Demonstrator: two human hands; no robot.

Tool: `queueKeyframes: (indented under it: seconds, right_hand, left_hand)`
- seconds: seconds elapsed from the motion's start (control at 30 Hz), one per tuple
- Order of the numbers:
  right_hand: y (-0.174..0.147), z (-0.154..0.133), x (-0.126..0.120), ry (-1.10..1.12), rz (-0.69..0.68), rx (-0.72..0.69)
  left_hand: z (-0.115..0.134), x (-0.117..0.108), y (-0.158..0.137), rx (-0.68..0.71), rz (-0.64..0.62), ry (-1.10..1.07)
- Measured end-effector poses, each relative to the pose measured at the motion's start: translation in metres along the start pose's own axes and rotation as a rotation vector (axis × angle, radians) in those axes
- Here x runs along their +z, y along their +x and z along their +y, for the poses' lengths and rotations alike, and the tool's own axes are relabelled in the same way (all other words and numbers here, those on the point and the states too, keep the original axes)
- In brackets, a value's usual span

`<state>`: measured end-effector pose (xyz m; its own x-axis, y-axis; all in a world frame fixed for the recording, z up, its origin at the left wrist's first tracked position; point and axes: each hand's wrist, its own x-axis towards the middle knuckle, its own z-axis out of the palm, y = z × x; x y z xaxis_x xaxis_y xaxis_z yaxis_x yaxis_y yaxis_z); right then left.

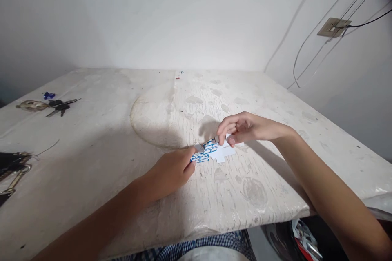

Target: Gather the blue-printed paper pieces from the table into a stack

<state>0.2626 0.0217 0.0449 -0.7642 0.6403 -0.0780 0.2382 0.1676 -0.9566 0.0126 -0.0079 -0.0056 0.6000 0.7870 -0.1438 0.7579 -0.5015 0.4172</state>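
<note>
My left hand (pixel 176 167) pinches a white paper cut-out with blue block-like outlines (pixel 203 154) between thumb and fingers, at its lower left end. Over the cut-out's upper right end is my right hand (pixel 240 128), its fingers bent and the thumb apart from them. Its fingertips come close to the cut-out; whether they touch it I cannot tell. Beneath and beside lie plain white paper pieces with stepped edges (pixel 225 155), partly hidden by the right hand.
The pale, worn table cover (pixel 107 163) has a ring-shaped stain (pixel 132 116). Keys (pixel 61 105) with a fob lie at the left, near a black bag-like item with a metal clasp (pixel 15 179). Tiny scraps (pixel 181 72) lie near the wall. Cables hang from a wall socket (pixel 333 27).
</note>
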Motion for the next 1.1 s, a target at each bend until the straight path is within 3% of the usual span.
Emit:
queueKeyframes:
  seconds: [0.17,0.37,0.57,0.87,1.1]
  right_hand:
    - [0.003,-0.004,0.014,-0.026,-0.107,0.057]
    - [0.009,0.001,0.025,-0.003,-0.123,0.081]
    - [0.012,0.004,0.03,0.008,-0.126,0.111]
    - [0.012,0.009,0.028,-0.142,0.108,0.034]
    - [0.017,0.014,0.056,-0.464,0.166,0.079]
  left_hand:
    - [-0.001,-0.003,-0.002,0.0,-0.051,-0.068]
    - [-0.001,-0.003,-0.003,-0.004,-0.072,-0.169]
    - [-0.001,0.002,0.0,0.047,0.005,-0.033]
    - [0.003,0.008,0.002,0.025,0.074,0.088]
    - [0.001,0.009,0.002,0.047,0.078,0.054]
